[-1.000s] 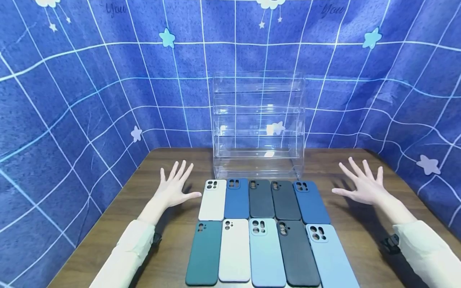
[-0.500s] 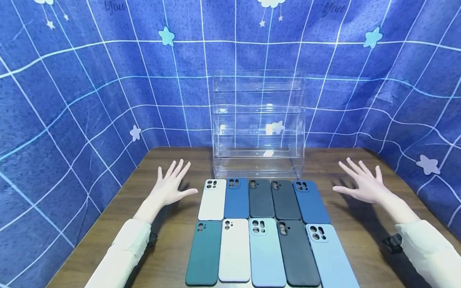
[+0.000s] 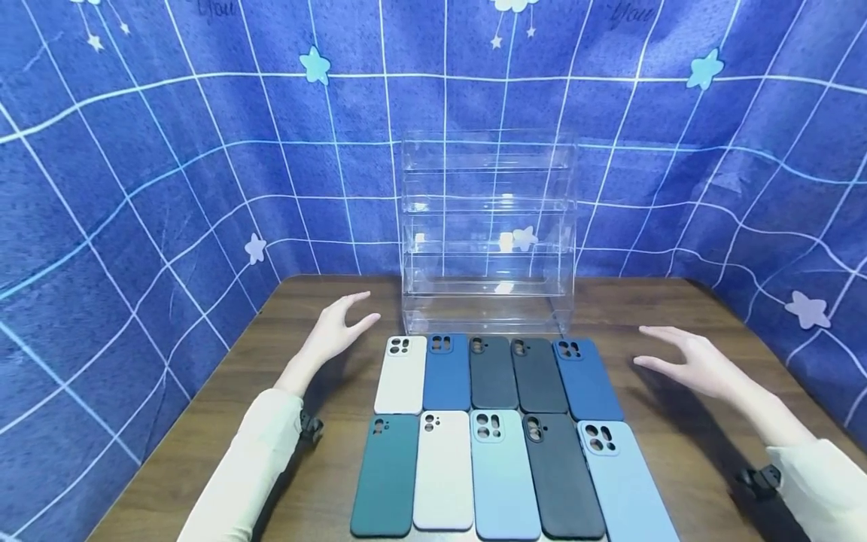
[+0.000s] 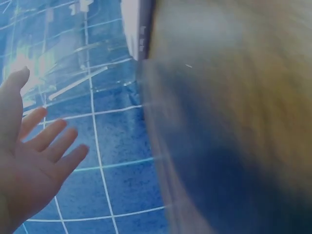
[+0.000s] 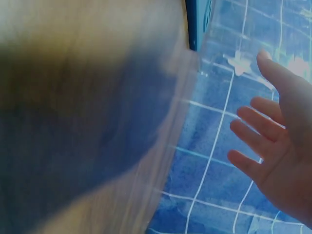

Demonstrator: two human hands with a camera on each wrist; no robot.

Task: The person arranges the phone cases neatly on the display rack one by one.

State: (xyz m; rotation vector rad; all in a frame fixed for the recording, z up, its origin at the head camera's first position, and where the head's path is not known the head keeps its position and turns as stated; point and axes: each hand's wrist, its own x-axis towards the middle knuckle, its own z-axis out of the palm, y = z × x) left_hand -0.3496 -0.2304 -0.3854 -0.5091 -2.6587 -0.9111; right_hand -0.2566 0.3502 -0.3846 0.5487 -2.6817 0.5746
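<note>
My left hand [image 3: 332, 330] hovers over the table to the left of the phone cases, its thumb and fingers apart and nothing between them. On the other side, my right hand [image 3: 698, 363] is also held up, fingers extended and holding nothing. Between them lie phone cases in two rows. The back row has a white case [image 3: 400, 380], a dark blue case [image 3: 446, 380], two black cases and another dark blue case [image 3: 592, 388]. In front are a green case [image 3: 384, 482], a white one, a light blue case [image 3: 504, 482], a black case [image 3: 565, 485] and a second light blue one.
A clear tiered display rack [image 3: 488, 290] stands behind the cases at the table's back edge. The wooden table [image 3: 325, 452] reaches to both sides. A blue grid-patterned cloth [image 3: 203, 150] hangs behind and around it.
Both hands have turned from palms down with fingers spread to thumbs up with fingers together. The left hand has shifted slightly right. The cases and rack have stayed put.
</note>
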